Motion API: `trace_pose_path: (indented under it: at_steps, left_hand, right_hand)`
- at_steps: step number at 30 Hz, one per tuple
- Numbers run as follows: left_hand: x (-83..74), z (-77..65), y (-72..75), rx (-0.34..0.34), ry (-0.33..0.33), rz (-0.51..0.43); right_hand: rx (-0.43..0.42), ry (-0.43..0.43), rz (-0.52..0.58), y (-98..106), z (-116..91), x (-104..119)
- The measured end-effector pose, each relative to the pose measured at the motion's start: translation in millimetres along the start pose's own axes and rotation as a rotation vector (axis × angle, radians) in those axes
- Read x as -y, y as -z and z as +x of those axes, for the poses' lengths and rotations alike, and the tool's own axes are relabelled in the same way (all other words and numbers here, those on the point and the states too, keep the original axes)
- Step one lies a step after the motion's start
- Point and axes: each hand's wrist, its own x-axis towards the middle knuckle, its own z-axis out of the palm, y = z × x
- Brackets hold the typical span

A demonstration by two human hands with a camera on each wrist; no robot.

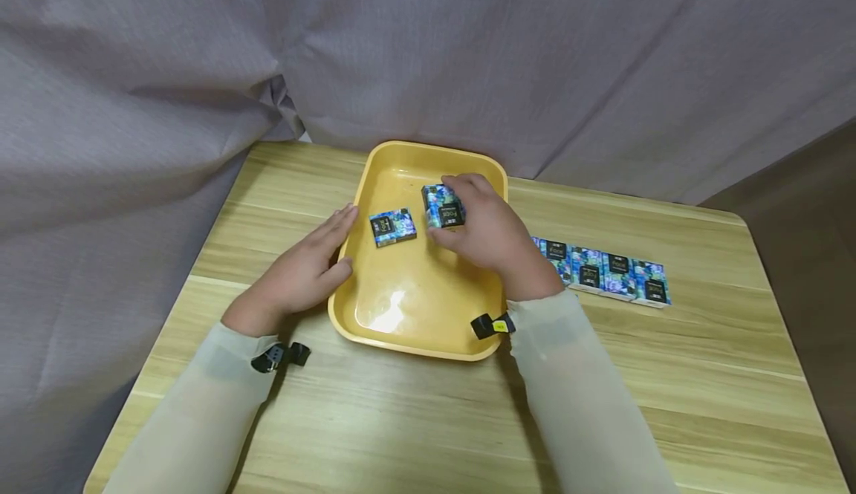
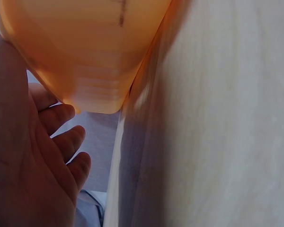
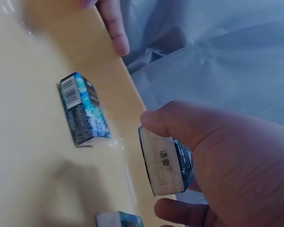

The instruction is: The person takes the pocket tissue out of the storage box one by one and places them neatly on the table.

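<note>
My right hand [image 1: 484, 226] grips a blue floral tissue pack [image 1: 443, 208] between thumb and fingers, above the far part of a yellow tray [image 1: 414, 350]. In the right wrist view the pale printed end of this held pack [image 3: 163, 163] faces the camera. Another tissue pack [image 1: 393, 227] lies flat in the tray, left of the held one. A further pack [image 3: 118, 219] shows partly at the bottom edge of the right wrist view. My left hand [image 1: 301, 271] rests against the tray's left rim, its fingers extended and touching the edge.
A row of several matching tissue packs [image 1: 618, 275] lies on the wooden table [image 1: 702, 375] right of the tray, partly hidden by the right forearm. Grey curtain cloth [image 1: 468, 56] hangs behind the table's back edge.
</note>
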Motion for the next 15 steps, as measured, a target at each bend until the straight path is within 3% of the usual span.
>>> trace_pose_path:
  at_steps: [15]
  left_hand:
    - [-0.4, -0.8, 0.2, 0.008, 0.007, -0.003]
  right_hand:
    - [-0.021, 0.020, -0.025, 19, -22, 1]
